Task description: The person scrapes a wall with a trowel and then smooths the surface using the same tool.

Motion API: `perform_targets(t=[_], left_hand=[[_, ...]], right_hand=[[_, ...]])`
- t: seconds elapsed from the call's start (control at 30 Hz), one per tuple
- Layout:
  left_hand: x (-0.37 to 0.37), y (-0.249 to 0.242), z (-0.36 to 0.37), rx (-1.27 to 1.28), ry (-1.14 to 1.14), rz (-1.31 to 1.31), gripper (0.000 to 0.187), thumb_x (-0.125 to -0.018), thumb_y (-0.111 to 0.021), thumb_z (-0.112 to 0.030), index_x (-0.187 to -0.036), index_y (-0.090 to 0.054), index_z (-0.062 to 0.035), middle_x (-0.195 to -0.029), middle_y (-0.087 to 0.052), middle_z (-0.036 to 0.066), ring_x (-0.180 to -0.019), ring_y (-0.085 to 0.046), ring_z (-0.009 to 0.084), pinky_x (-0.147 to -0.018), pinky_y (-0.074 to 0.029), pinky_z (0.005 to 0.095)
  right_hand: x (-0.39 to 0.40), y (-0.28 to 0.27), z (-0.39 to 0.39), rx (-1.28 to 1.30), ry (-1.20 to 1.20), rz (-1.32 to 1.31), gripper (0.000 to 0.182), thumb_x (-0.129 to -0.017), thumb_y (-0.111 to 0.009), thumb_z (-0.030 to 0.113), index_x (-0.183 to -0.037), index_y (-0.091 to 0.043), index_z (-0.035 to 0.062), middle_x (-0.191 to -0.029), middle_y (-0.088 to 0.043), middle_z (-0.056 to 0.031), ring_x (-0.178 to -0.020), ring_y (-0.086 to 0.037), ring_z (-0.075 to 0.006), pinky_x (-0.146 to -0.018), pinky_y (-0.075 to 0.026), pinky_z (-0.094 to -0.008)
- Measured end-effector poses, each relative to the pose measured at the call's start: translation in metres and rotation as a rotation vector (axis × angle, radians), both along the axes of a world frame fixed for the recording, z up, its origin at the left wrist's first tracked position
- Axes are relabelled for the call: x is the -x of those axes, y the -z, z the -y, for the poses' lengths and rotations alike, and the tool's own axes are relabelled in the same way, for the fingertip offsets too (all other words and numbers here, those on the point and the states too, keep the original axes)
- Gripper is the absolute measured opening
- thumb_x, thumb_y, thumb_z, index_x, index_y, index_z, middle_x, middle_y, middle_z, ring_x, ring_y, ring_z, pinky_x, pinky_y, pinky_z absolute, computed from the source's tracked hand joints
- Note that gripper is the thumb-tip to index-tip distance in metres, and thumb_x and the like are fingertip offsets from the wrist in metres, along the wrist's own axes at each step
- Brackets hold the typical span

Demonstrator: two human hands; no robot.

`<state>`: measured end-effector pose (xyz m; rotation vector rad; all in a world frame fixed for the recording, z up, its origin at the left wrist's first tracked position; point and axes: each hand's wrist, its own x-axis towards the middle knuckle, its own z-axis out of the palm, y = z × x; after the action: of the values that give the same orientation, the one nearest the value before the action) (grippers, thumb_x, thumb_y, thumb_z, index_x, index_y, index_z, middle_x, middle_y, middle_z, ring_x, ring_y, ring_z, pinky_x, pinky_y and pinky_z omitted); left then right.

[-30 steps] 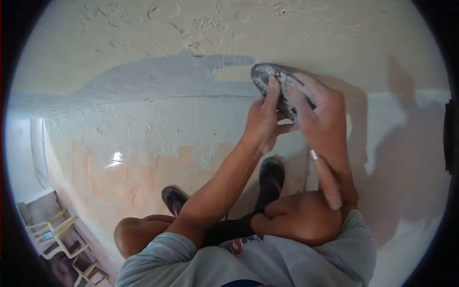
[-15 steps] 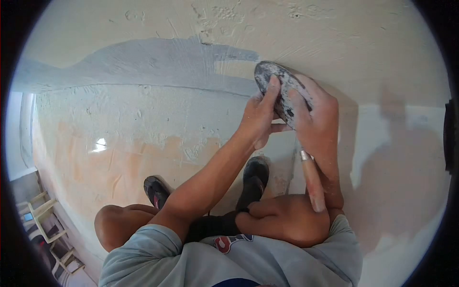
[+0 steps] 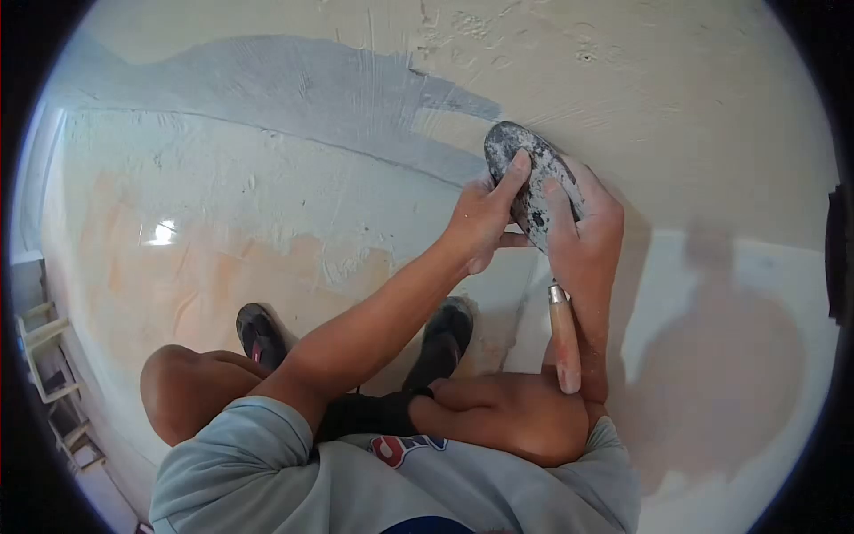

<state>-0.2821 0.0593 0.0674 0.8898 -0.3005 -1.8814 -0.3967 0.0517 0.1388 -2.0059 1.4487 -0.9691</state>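
Note:
A round-nosed trowel (image 3: 536,203) is held between both hands, its dark blade speckled with white plaster. My left hand (image 3: 485,212) grips the blade's left edge, thumb laid on its face and fingers mostly hidden beneath. On the other side, my right hand (image 3: 583,227) clasps the blade with its thumb on top and its fingers behind. Below the right wrist hangs the trowel's wooden handle (image 3: 563,347), with a metal ferrule at its upper end. The blade's rounded tip overlaps the wall close to a grey patch (image 3: 294,89).
Beyond the hands, the plastered wall (image 3: 694,116) has ridges and rough spots. Underfoot, the pale floor (image 3: 187,196) shows orange stains. My two dark shoes (image 3: 261,331) stand below my arms. Wooden frames (image 3: 49,360) are at the far left.
The view has shifted and turned slightly, so the grey patch and my legs sit differently in it. Both hands keep their hold on the trowel blade, with little change in pose.

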Motion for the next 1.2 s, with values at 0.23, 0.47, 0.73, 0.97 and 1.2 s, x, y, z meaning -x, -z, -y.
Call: perform_targets(t=[0.23, 0.47, 0.73, 0.97, 1.2], left_hand=[[0.001, 0.017, 0.001, 0.002, 0.01, -0.008, 0.071, -0.099, -0.056, -0.069, -0.128, -0.059, -0.005, -0.116, -0.065, 0.008, -0.104, -0.063, 0.022, -0.091, -0.056, 0.0494], [-0.006, 0.008, 0.002, -0.039, 0.015, 0.036, 0.073, -0.1, -0.053, -0.07, -0.131, -0.057, -0.0051, -0.116, -0.064, 0.008, -0.102, -0.064, 0.0233, -0.091, -0.057, 0.05], [-0.01, 0.017, 0.001, -0.009, 0.106, -0.031, 0.074, -0.099, -0.054, -0.071, -0.134, -0.057, -0.0057, -0.12, -0.062, 0.01, -0.104, -0.065, 0.0221, -0.088, -0.059, 0.0497], [-0.004, 0.021, 0.0, -0.032, 0.086, -0.055, 0.072, -0.098, -0.056, -0.07, -0.13, -0.057, -0.0056, -0.116, -0.063, 0.009, -0.101, -0.065, 0.0229, -0.088, -0.059, 0.0501], [-0.005, 0.018, -0.001, -0.024, 0.057, 0.023, 0.079, -0.097, -0.056, -0.072, -0.132, -0.057, -0.001, -0.121, -0.063, 0.012, -0.101, -0.066, 0.0246, -0.085, -0.06, 0.0505]], right_hand=[[-0.002, 0.002, 0.004, -0.029, -0.008, -0.075, 0.026, -0.098, -0.06, 0.009, -0.12, -0.069, -0.0005, -0.095, -0.073, -0.0242, -0.078, -0.072, -0.0303, -0.078, -0.055, -0.0352], [-0.007, 0.004, 0.004, -0.022, -0.013, 0.004, 0.027, -0.098, -0.059, 0.009, -0.12, -0.069, -0.0009, -0.091, -0.073, -0.0233, -0.078, -0.072, -0.0315, -0.077, -0.056, -0.0362], [-0.012, 0.001, -0.002, -0.016, 0.014, -0.103, 0.025, -0.099, -0.059, 0.007, -0.12, -0.069, -0.0016, -0.092, -0.074, -0.0194, -0.083, -0.072, -0.0202, -0.076, -0.056, -0.0335], [-0.004, 0.006, 0.001, -0.018, -0.017, -0.123, 0.025, -0.098, -0.061, 0.009, -0.119, -0.07, -0.0005, -0.086, -0.073, -0.0204, -0.076, -0.071, -0.0211, -0.072, -0.056, -0.0351], [-0.007, 0.01, 0.001, -0.085, 0.0, -0.028, 0.025, -0.098, -0.061, 0.01, -0.119, -0.07, -0.0008, -0.089, -0.074, -0.02, -0.075, -0.071, -0.0213, -0.073, -0.056, -0.0359]])
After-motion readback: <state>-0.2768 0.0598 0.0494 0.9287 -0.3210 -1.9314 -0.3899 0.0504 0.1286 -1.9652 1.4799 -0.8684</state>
